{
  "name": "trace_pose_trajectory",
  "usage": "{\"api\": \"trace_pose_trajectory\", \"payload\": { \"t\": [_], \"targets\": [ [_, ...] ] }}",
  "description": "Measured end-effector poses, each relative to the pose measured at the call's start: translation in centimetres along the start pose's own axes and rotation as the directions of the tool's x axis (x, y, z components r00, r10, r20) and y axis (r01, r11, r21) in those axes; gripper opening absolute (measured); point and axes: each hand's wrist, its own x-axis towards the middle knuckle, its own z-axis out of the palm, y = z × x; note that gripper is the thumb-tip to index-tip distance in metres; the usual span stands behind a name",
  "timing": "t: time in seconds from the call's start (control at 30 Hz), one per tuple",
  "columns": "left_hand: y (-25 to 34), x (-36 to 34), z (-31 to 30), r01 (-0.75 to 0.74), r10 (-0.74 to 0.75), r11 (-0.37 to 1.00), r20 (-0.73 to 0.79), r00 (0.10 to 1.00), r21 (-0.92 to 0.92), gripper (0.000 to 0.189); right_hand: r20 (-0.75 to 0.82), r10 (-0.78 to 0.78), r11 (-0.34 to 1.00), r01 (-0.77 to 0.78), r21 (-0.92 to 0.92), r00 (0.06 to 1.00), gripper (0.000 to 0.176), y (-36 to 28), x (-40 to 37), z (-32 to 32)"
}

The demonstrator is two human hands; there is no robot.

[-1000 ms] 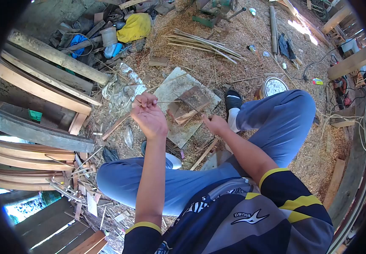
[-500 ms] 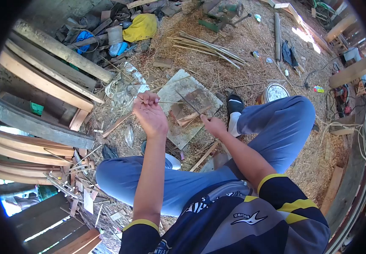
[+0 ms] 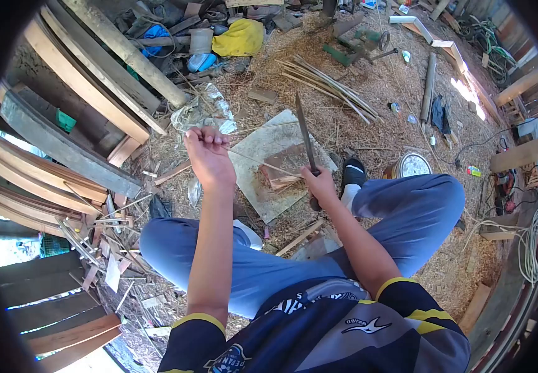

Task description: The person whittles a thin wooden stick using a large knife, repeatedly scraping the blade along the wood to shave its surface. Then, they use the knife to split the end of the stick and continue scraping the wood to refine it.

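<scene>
Thin bamboo strip (image 3: 259,161) runs from my left hand (image 3: 209,156), whose fingers are curled round it, across to beside my right hand (image 3: 320,184). In my right hand is the handle of a long dark knife (image 3: 304,127), its blade pointing up and away from me. Under the strip a wooden block (image 3: 286,163) lies on a pale flat board (image 3: 253,189) on the ground between my legs. Another thin strip (image 3: 262,128) stretches right from near my left fingers over the board.
A bundle of split sticks (image 3: 334,89) lies beyond the board. Beside my right foot stands a round tin (image 3: 413,165). Curved timbers (image 3: 70,74) line the left side, and coiled rope (image 3: 535,245) hangs at the right. Shavings cover the ground.
The knife has swung from lying slanted over the block to pointing away, and my right hand has moved slightly right. My left hand has shifted a little left. The whole view has shifted.
</scene>
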Motion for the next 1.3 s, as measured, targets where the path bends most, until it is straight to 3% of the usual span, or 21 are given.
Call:
{"api": "trace_pose_trajectory", "payload": {
  "t": [0.13,0.3,0.5,0.7,0.93,1.07,1.3],
  "targets": [
    [1.0,1.3,-1.2,-0.063,0.061,0.998,-0.109,0.992,-0.017,0.019,0.082,0.023,0.997,-0.029,0.073,0.996,0.029,-1.0,-0.5,0.3],
    [2.5,2.3,-2.3,-0.088,0.079,0.995,-0.211,0.974,-0.036,0.017,0.164,-0.032,0.999,0.034,-0.011,0.986,0.023,-1.9,-1.6,0.6],
    [3.1,2.9,-2.5,-0.079,0.083,0.996,-0.183,0.980,0.028,0.021,0.225,-0.045,0.995,0.065,-0.082,0.973,0.020,-3.1,-2.9,1.0],
    [1.9,1.9,-1.6,0.115,-0.065,0.961,-0.198,0.978,0.252,0.043,0.167,-0.019,0.999,0.013,0.038,0.986,0.020,-4.0,-3.7,1.2],
    [-1.7,-2.2,-0.2,0.311,-0.306,0.805,-0.095,0.947,0.506,0.036,0.049,-0.042,0.993,0.037,0.114,0.998,0.021,-5.1,-3.7,1.1],
    [-2.3,-3.2,0.6,0.271,-0.348,0.763,0.020,0.937,0.588,0.034,0.065,-0.053,0.986,0.042,0.160,0.996,0.021,-5.8,-3.9,0.7],
    [-2.6,-2.4,-0.2,0.138,-0.244,0.795,0.104,0.964,0.590,0.017,0.115,-0.087,0.987,0.070,0.144,0.990,0.021,-6.8,-5.1,1.2]
  ]
}}
